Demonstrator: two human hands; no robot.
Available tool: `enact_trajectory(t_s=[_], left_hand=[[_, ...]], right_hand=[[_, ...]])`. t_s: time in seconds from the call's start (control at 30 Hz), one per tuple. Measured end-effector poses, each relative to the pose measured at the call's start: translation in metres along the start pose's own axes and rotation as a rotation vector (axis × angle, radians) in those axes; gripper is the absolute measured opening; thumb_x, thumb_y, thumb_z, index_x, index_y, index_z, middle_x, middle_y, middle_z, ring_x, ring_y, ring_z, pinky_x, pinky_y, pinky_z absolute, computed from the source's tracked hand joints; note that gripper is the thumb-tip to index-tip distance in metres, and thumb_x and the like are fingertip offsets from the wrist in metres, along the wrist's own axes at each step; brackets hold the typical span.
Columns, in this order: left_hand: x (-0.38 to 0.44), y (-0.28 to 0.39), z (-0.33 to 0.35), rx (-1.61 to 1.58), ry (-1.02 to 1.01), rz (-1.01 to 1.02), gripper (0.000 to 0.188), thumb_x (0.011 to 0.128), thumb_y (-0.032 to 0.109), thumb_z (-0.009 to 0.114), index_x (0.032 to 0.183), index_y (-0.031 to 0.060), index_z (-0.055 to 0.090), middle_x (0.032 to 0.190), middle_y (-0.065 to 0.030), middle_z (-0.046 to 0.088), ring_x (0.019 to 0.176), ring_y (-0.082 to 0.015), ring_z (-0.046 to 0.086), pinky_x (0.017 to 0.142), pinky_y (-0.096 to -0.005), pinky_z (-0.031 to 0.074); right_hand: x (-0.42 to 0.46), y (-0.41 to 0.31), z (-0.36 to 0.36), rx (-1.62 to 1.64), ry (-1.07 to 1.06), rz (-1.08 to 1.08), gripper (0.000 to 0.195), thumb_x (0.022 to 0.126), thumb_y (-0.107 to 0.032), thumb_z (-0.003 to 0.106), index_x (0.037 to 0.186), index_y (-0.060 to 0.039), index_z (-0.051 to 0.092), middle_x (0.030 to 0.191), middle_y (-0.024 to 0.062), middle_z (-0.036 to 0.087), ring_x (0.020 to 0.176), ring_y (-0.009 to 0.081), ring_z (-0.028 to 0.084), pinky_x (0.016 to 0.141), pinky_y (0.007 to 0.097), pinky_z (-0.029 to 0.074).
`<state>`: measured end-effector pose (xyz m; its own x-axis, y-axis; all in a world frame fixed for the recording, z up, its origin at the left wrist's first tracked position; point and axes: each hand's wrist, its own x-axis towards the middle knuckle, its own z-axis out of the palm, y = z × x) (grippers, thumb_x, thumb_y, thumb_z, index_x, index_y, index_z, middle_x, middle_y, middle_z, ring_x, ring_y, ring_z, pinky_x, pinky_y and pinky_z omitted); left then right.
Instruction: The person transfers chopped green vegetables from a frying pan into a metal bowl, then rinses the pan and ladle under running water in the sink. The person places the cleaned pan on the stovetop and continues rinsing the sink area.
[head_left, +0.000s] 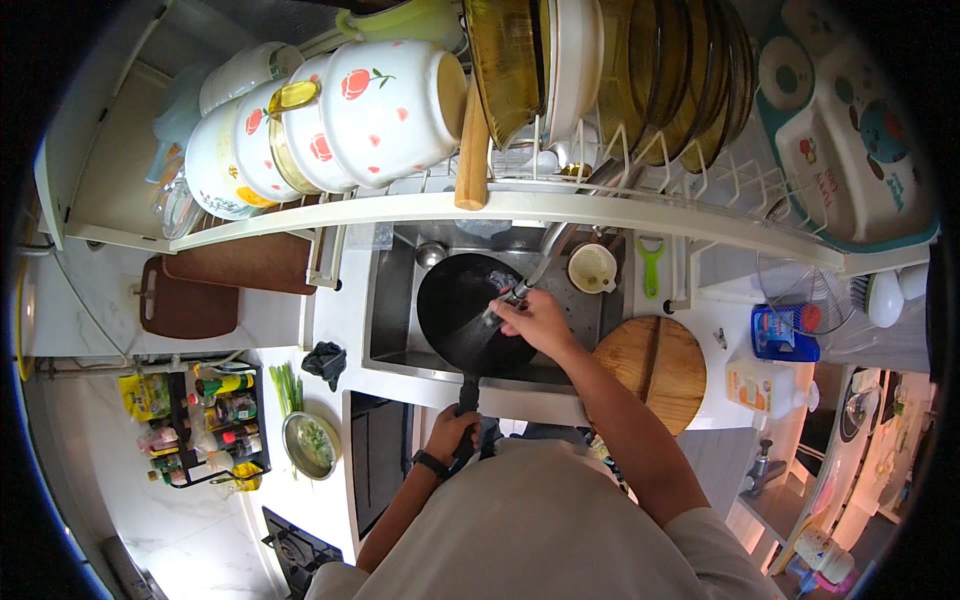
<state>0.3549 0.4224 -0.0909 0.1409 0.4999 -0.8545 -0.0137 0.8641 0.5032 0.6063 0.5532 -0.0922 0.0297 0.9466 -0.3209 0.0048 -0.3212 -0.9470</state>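
A black wok (457, 315) lies over the stainless steel sink (390, 337), its handle (469, 394) pointing towards me. My left hand (453, 433), with a dark band at the wrist, is wrapped around that handle. Above the wok's right side, my right hand (537, 321) grips the end of the metal faucet (517, 294). Water sprays from the spout into the wok. Right of the faucet, a small cream strainer (592, 268) rests in the sink, and a metal ladle (430, 255) lies at its back left.
A dish rack (517, 196) with bowls (397, 112) and amber glass plates (660, 75) hangs above the sink. A round wooden board (652, 367) and a green peeler (650, 266) lie on the right. On the left are a steel bowl of chopped greens (311, 446) and a gas stove (300, 551).
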Motion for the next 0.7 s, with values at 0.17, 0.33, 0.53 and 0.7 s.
enact_trajectory(t_s=[0.17, 0.33, 0.53, 0.7], left_hand=[[-0.003, -0.004, -0.001, -0.153, -0.116, -0.053, 0.024, 0.091, 0.010, 0.065, 0.110, 0.0011, 0.053, 0.074, -0.0067, 0.059, 0.054, -0.0157, 0.056, 0.048, -0.0312, 0.048], [-0.003, -0.001, 0.000, -0.302, -0.176, -0.122, 0.027, 0.092, 0.009, 0.063, 0.116, 0.0022, 0.052, 0.074, -0.0053, 0.057, 0.055, -0.0143, 0.053, 0.049, -0.0297, 0.045], [-0.004, -0.001, -0.005, -0.432, -0.240, -0.161, 0.030, 0.095, 0.012, 0.062, 0.124, 0.0039, 0.055, 0.073, -0.0014, 0.056, 0.055, -0.0105, 0.052, 0.050, -0.0266, 0.044], [-0.003, 0.006, -0.008, -0.459, -0.270, -0.219, 0.025, 0.094, 0.010, 0.061, 0.117, 0.0040, 0.053, 0.074, -0.0020, 0.054, 0.058, -0.0121, 0.051, 0.051, -0.0278, 0.043]], right_hand=[[0.010, 0.000, -0.032, -0.565, 0.187, -0.234, 0.046, 0.086, -0.040, 0.078, 0.087, 0.0032, 0.062, 0.069, 0.0168, 0.066, 0.060, 0.0270, 0.067, 0.058, 0.0378, 0.052], [-0.006, -0.004, -0.027, -0.311, 0.041, -0.095, 0.046, 0.086, -0.038, 0.078, 0.085, 0.0037, 0.061, 0.070, 0.0180, 0.066, 0.063, 0.0291, 0.069, 0.060, 0.0387, 0.053], [-0.005, -0.005, -0.036, -0.460, -0.017, -0.056, 0.041, 0.086, -0.037, 0.079, 0.089, 0.0013, 0.064, 0.068, 0.0120, 0.067, 0.066, 0.0213, 0.070, 0.059, 0.0369, 0.055], [-0.016, -0.003, 0.007, 0.053, -0.044, 0.044, 0.040, 0.092, -0.032, 0.076, 0.112, 0.0012, 0.066, 0.083, 0.0058, 0.070, 0.067, 0.0111, 0.067, 0.059, 0.0245, 0.055]])
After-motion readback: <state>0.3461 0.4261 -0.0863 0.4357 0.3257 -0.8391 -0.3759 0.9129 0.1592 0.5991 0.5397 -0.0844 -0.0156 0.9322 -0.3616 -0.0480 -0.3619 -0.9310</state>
